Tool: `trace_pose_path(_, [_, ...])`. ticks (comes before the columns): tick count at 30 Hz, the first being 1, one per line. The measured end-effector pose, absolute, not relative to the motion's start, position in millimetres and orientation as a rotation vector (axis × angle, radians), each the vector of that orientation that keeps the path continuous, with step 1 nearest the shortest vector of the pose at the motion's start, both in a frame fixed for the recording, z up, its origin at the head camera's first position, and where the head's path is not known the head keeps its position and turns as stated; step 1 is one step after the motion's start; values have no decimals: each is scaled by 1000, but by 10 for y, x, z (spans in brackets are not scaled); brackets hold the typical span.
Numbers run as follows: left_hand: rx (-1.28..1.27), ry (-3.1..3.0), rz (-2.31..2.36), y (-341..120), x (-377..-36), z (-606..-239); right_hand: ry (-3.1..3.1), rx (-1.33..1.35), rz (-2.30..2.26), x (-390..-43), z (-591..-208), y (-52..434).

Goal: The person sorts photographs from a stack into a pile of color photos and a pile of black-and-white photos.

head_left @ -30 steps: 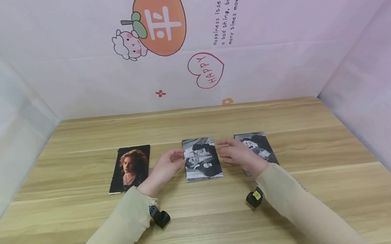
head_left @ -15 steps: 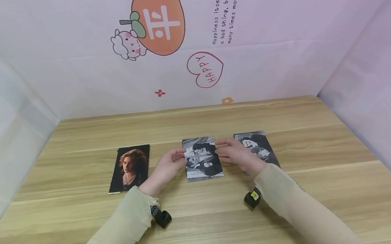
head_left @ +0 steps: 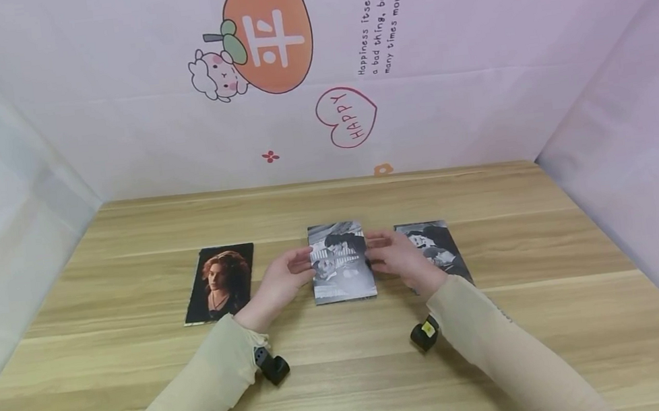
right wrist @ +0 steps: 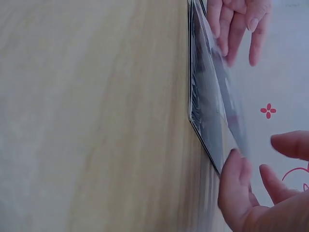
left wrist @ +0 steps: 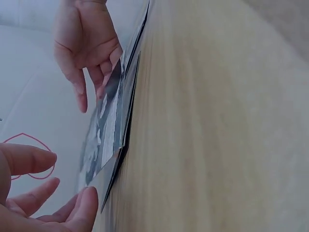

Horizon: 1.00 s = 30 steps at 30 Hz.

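While both hands tilt the middle photo [head_left: 341, 262] up off the bench [head_left: 348, 366], left hand [head_left: 280, 284] and right hand [head_left: 399, 260] fingers pinch its side edges, between two flat photos.

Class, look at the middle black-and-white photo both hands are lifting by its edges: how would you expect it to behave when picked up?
The middle photo looks thin, so probably light. It likely flexes: its lifted far edge seems bowed in the wrist views. Lying flat, it may need an edge pried up.

Wood table [head_left: 504, 348] w/ 3 photos: colour portrait [head_left: 220, 283], 2 b&w.
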<state>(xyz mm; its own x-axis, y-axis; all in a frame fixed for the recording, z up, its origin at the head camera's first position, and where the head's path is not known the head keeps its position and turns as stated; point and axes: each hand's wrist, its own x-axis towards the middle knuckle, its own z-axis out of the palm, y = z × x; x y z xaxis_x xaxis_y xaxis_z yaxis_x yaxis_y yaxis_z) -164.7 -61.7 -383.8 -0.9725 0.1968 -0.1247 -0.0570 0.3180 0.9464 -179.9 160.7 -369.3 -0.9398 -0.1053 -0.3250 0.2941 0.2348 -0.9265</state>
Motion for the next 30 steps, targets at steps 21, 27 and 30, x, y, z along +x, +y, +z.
trace_pose_path(21, [25, 2335, 1845, -475, -1600, -3802, 2235, 190, -1771, -1710, -3706, 1808])
trace_pose_path(27, [5, 2187, 1981, -341, -1572, -3814, 2267, 170, -1757, -1651, -3707, 1938])
trace_pose_path(30, [8, 2101, 2040, -257, -1560, -3818, 2281, 165, -1788, -1617, -3705, 2020])
